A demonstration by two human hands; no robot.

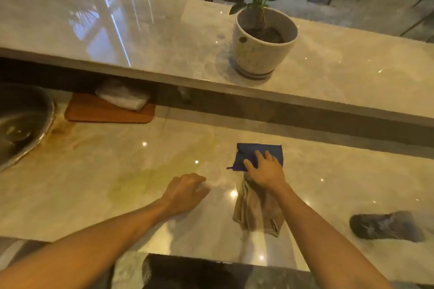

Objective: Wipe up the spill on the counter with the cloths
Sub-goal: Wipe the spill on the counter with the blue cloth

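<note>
A yellowish-green spill spreads over the marble counter, left of centre. A folded blue cloth lies to the right of it, and my right hand rests flat on its near edge with fingers spread. A beige cloth lies just below the blue one, partly under my right wrist. My left hand sits on the counter at the spill's right edge, fingers curled under, with something pale under them that I cannot identify. A dark grey cloth lies crumpled at the far right.
A metal sink basin is at the far left, with brown staining beside it. A wooden board with a white bundle sits under the raised ledge. A potted plant stands on that ledge.
</note>
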